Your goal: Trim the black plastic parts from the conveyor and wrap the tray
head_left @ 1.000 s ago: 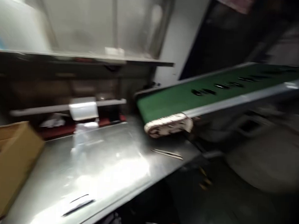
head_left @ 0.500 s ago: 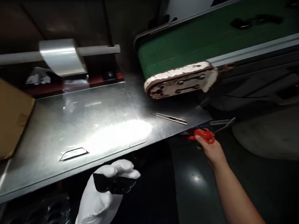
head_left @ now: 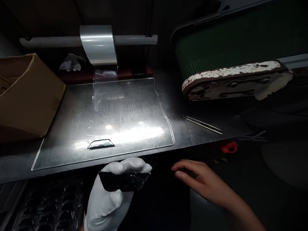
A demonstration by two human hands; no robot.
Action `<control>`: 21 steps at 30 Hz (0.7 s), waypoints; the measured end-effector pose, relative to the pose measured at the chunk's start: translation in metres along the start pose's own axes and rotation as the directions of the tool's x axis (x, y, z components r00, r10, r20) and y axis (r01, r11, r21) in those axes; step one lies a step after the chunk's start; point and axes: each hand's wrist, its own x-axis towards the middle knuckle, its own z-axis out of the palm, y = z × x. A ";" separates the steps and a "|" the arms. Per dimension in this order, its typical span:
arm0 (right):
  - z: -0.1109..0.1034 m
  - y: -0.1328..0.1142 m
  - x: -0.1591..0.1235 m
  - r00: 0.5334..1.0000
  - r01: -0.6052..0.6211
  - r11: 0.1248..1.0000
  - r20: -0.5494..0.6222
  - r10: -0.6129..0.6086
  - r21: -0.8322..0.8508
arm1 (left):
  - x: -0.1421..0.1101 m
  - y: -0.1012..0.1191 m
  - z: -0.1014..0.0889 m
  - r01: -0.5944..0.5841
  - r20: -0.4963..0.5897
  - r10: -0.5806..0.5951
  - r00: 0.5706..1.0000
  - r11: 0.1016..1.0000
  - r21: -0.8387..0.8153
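Note:
My left hand [head_left: 112, 199] wears a white glove and is closed on a glossy black trapezoid plate [head_left: 124, 181], thumb below and fingers along the top edge. It hovers just in front of the metal table's edge. My bare right hand [head_left: 201, 180] is in the air to the right, holding nothing, with thumb and index finger apart. An orange-red tool [head_left: 229, 147] hangs beyond it by the table's right end, too dim to name. On the clear sheet [head_left: 133, 111] covering the table [head_left: 191, 140] lies a similar trapezoid piece [head_left: 101, 143] with a bright reflecting face.
A film roll [head_left: 98, 45] sits on a bar at the back. An open cardboard box [head_left: 28, 95] stands left. Tweezers [head_left: 203, 125] lie on the right, below a green conveyor's end [head_left: 230, 78]. Plastic trays [head_left: 49, 206] with trapezoid pockets are below the table, at lower left.
My right hand has let go of the orange-red tool and moved left, nearer my left hand. My left hand still holds the black plate. The view has swung left.

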 end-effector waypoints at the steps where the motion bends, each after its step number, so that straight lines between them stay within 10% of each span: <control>1: -0.002 -0.021 0.002 0.995 0.095 0.995 0.013 -0.095 -0.036 | -0.001 0.000 -0.001 -0.003 -0.015 0.003 1.000 1.000 -0.007; 11: 0.015 -0.161 0.040 0.781 0.620 0.761 0.051 -0.623 -0.191 | -0.012 0.010 -0.013 -0.029 -0.177 0.020 0.984 0.998 -0.050; 21: 0.051 -0.167 0.078 0.779 0.627 0.720 0.229 -0.583 -0.298 | -0.028 0.013 -0.054 0.055 -0.277 0.002 0.961 0.979 0.195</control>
